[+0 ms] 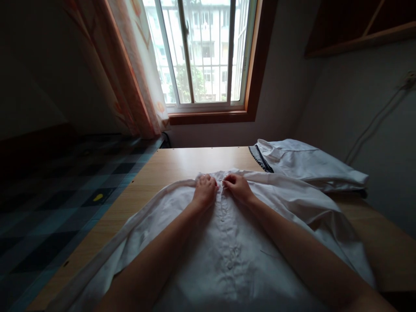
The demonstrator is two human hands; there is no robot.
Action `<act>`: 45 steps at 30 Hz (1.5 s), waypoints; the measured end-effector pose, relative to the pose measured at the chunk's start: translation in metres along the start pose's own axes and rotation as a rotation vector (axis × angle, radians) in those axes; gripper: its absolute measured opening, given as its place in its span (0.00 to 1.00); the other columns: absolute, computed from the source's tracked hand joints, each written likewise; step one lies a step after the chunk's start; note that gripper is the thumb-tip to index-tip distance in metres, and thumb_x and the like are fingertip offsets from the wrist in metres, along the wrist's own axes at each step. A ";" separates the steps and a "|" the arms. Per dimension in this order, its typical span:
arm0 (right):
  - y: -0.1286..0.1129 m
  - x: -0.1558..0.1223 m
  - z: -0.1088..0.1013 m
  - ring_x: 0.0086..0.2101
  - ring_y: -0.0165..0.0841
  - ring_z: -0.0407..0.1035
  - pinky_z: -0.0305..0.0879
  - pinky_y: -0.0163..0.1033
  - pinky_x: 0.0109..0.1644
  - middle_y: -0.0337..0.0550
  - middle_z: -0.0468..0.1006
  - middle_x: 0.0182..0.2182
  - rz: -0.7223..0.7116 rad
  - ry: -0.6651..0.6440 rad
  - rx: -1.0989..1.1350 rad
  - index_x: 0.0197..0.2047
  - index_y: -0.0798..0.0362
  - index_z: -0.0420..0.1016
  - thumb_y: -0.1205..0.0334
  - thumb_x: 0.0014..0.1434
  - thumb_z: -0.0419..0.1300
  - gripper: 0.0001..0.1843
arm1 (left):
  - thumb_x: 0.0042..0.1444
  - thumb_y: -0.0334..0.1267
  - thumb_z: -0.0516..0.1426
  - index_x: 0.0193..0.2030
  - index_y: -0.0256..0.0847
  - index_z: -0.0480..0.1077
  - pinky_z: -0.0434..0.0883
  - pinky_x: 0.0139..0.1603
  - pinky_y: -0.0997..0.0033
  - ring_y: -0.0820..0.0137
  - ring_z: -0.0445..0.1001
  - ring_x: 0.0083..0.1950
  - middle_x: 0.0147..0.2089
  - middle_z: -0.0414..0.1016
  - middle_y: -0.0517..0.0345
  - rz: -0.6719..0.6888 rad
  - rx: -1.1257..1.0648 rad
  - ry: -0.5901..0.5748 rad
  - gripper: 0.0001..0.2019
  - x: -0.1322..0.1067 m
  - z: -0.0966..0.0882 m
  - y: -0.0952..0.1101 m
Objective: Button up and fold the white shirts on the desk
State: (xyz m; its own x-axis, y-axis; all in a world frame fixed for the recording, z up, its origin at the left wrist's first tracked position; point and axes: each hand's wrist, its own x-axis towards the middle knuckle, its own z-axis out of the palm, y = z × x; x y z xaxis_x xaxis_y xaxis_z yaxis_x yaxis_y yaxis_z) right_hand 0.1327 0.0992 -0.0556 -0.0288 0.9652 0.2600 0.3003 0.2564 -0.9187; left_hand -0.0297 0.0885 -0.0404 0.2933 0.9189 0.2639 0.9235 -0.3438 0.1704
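Observation:
A white button-up shirt (201, 255) lies spread over a wooden table, its collar end away from me and its button strip running down the middle. Both of my hands are at the top of that strip, close to the collar. My left hand (206, 190) presses its curled fingers on the fabric just left of the strip. My right hand (238, 186) pinches the cloth edge right of it, thumb and forefinger together. Any button between the fingertips is too small to make out.
Folded white clothes (305, 162) lie at the table's back right, beside a dark striped edge. The wooden table (195, 157) borders a checked bedspread (48, 208) on the left. A barred window (204, 56) with an orange curtain (130, 78) stands behind. A cable (370, 123) hangs along the right wall.

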 end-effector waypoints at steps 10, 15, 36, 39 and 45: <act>-0.001 0.001 0.004 0.24 0.30 0.70 0.68 0.35 0.29 0.39 0.77 0.23 0.167 -0.074 0.336 0.30 0.55 0.77 0.54 0.43 0.69 0.15 | 0.66 0.35 0.51 0.43 0.38 0.70 0.67 0.55 0.58 0.58 0.71 0.52 0.47 0.75 0.45 0.005 -0.015 -0.002 0.08 -0.001 0.000 0.002; -0.002 -0.003 0.006 0.23 0.31 0.69 0.65 0.34 0.27 0.40 0.77 0.22 0.100 -0.128 0.244 0.31 0.56 0.78 0.56 0.46 0.66 0.12 | 0.61 0.35 0.55 0.32 0.38 0.72 0.70 0.45 0.66 0.66 0.74 0.39 0.35 0.77 0.53 -0.036 -0.373 0.020 0.07 0.003 -0.005 -0.010; -0.004 0.002 -0.001 0.19 0.25 0.62 0.57 0.31 0.22 0.36 0.72 0.16 0.198 -0.314 0.332 0.28 0.57 0.80 0.55 0.40 0.71 0.14 | 0.59 0.29 0.57 0.36 0.38 0.78 0.71 0.48 0.66 0.64 0.77 0.43 0.40 0.82 0.52 0.085 -0.238 0.040 0.08 -0.006 -0.017 -0.008; -0.002 0.003 0.000 0.19 0.25 0.63 0.57 0.31 0.22 0.37 0.73 0.16 0.207 -0.291 0.355 0.26 0.58 0.80 0.55 0.39 0.73 0.15 | 0.60 0.28 0.55 0.36 0.38 0.77 0.71 0.49 0.64 0.63 0.77 0.43 0.40 0.82 0.50 0.078 -0.192 0.058 0.09 -0.007 -0.017 -0.006; 0.001 0.002 0.001 0.20 0.26 0.65 0.60 0.31 0.23 0.39 0.74 0.17 0.230 -0.258 0.398 0.27 0.58 0.80 0.55 0.37 0.75 0.17 | 0.61 0.27 0.54 0.36 0.39 0.76 0.72 0.49 0.64 0.64 0.77 0.43 0.40 0.81 0.52 0.111 -0.146 0.075 0.09 -0.007 -0.016 -0.006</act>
State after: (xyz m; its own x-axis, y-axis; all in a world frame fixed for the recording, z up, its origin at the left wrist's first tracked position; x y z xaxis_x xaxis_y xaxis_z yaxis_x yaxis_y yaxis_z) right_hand 0.1319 0.1013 -0.0567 -0.2537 0.9673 0.0027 -0.0578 -0.0124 -0.9983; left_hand -0.0414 0.0810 -0.0286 0.3668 0.8586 0.3582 0.8392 -0.4715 0.2708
